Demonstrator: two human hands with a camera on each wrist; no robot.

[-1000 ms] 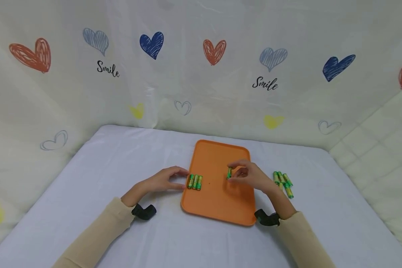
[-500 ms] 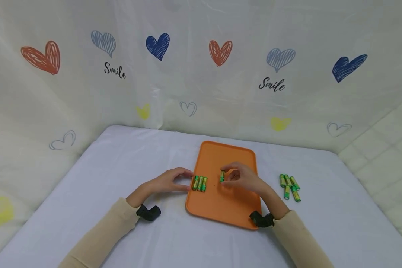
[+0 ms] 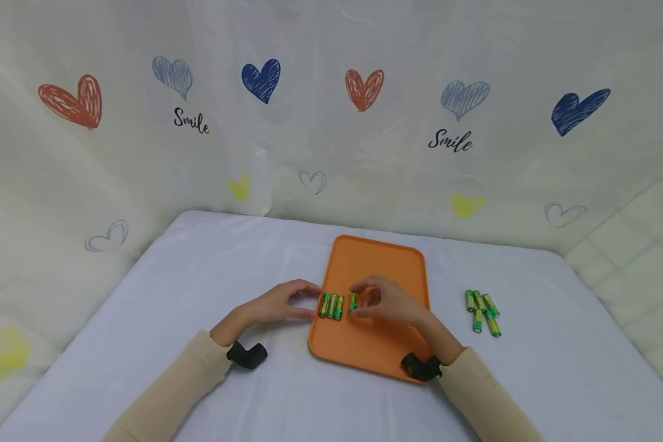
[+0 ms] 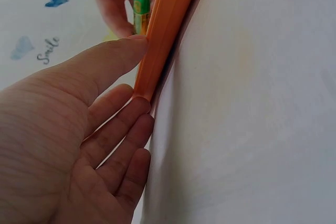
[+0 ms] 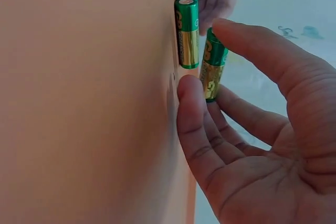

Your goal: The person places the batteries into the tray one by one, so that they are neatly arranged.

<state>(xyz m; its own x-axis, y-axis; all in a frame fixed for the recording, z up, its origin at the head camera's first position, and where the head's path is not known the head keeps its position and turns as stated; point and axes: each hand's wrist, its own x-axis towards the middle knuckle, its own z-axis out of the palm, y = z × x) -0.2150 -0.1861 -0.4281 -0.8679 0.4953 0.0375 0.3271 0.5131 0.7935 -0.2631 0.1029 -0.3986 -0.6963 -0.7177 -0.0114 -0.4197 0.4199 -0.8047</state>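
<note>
My right hand [image 3: 392, 302] pinches a green-and-gold AA battery [image 3: 353, 301] by its two ends, thumb and a finger, just above the orange tray [image 3: 359, 353]. Close to its left, three like batteries [image 3: 331, 306] lie side by side along the tray's left edge. In the right wrist view the held battery [image 5: 213, 69] stands apart from the row [image 5: 187, 35]. My left hand [image 3: 282, 302] is at the tray's left rim, thumb and fingers spread around the row's near and far ends. In the left wrist view its thumb and fingertips touch the tray's rim [image 4: 165, 30].
Several more batteries [image 3: 477, 320] lie in a loose cluster on the white tablecloth [image 3: 530, 368], right of the tray. Behind the table hangs a pale curtain [image 3: 309, 135] with hearts. Each wrist wears a black strap mount [image 3: 247, 355].
My right hand has carried the battery leftward across the tray, close to the row of three. The left hand keeps its place at the rim. The view has shifted slightly.
</note>
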